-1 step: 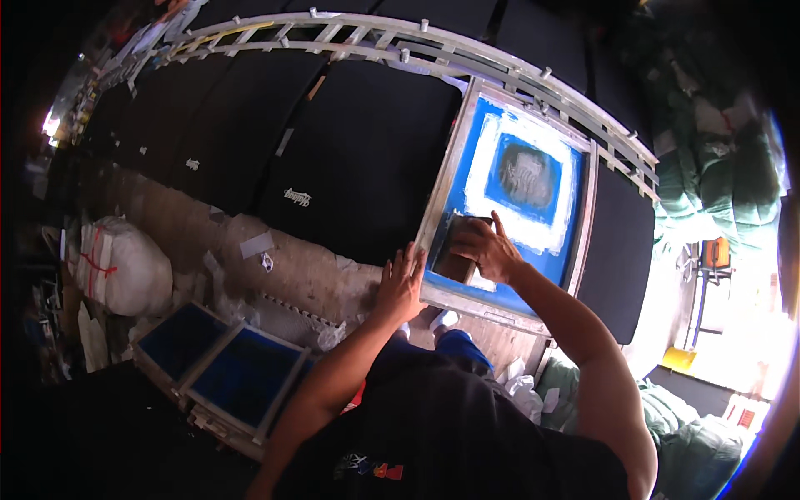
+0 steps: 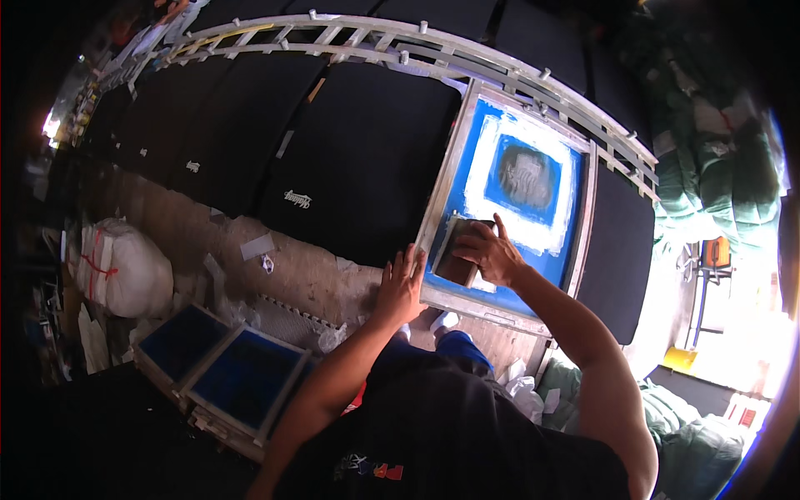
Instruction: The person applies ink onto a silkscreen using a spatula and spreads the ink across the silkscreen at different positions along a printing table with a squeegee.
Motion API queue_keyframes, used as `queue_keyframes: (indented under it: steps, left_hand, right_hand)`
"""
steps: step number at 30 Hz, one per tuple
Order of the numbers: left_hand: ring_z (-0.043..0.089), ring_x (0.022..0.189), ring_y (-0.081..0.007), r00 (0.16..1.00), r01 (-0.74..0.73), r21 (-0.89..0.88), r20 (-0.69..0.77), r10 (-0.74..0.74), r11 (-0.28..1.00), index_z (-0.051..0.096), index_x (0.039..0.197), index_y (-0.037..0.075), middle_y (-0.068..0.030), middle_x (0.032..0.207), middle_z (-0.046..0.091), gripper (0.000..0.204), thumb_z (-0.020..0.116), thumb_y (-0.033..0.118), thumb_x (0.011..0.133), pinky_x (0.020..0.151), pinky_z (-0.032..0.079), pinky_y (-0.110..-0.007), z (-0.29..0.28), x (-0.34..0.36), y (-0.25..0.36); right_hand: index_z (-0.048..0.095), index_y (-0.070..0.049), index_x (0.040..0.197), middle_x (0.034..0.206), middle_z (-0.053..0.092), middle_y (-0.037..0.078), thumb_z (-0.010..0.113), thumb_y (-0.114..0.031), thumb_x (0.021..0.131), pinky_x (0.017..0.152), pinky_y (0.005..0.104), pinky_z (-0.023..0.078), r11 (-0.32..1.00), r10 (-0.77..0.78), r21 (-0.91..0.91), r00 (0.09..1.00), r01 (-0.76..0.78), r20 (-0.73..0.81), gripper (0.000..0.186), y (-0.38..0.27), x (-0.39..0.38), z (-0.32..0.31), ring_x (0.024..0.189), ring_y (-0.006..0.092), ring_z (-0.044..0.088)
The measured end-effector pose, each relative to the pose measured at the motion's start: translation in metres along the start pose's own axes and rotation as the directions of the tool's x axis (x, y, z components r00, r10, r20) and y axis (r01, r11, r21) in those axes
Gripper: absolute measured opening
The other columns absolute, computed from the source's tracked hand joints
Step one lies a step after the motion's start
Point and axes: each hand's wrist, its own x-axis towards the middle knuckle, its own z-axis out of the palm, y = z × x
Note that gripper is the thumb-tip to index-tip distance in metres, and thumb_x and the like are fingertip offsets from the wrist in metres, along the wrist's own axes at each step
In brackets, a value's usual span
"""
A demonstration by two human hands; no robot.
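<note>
A screen-printing frame [image 2: 435,200] with blue mesh lies on a black panel in front of me. White patches surround a greyish printed design [image 2: 527,177] in the mesh. My right hand [image 2: 493,253] is closed around a brown squeegee [image 2: 455,267], which stands in the near-left part of the screen. The index finger points up past the squeegee, and its lower edge is partly hidden. At the frame's near-left corner, my left hand [image 2: 402,287] rests with its fingers stretched along the outer rim, holding nothing.
Black panels [image 2: 358,150] with small white prints line the table to the left. A metal rail [image 2: 475,62] with pegs runs behind. Two more blue screens [image 2: 246,371] lie low at the left, near a white bundle [image 2: 129,267]. Green sacks [image 2: 696,183] stand at the right.
The squeegee has shifted and tilted slightly in my right hand, with its lighter left edge showing more clearly. My left hand stays at the frame's corner.
</note>
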Motion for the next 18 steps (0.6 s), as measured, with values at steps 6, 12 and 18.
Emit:
queue_keyframes:
  steps: [6,12,18]
  left_hand:
    - [0.034,0.147,-0.0433,1.000,0.014,-0.026,0.015,-0.013,1.000,0.021,0.160,0.005,-0.0224,0.166,0.016,0.125,0.095,0.032,0.063,0.116,0.034,-0.057,0.000,-0.003,-0.002]
    - [0.031,0.148,-0.0429,0.999,0.015,-0.012,0.048,-0.014,1.000,0.019,0.161,0.006,-0.0232,0.166,0.015,0.128,0.096,0.034,0.062,0.117,0.033,-0.056,0.002,0.003,0.004]
    - [0.030,0.149,-0.0421,0.997,0.044,0.012,0.063,-0.045,0.999,0.019,0.161,0.007,-0.0219,0.167,0.017,0.128,0.096,0.034,0.062,0.118,0.033,-0.057,0.004,-0.001,-0.002]
  right_hand:
    - [0.072,-0.014,0.112,0.114,0.072,0.006,0.064,-0.009,0.084,0.112,0.0580,0.041,0.975,0.176,0.127,0.981,-0.184,0.076,0.030,0.002,-0.012,-0.018,0.113,0.0338,0.064]
    - [0.065,-0.007,0.106,0.097,0.068,0.015,0.055,-0.010,0.088,0.073,0.0509,0.055,0.909,0.404,0.232,0.871,-0.347,-0.279,0.021,0.022,-0.001,0.032,0.083,0.0395,0.067]
    - [0.069,-0.011,0.119,0.122,0.070,0.016,0.060,-0.005,0.082,0.091,0.0510,0.051,0.878,0.444,0.309,0.865,-0.366,-0.234,0.038,-0.080,-0.048,0.049,0.107,0.0390,0.067]
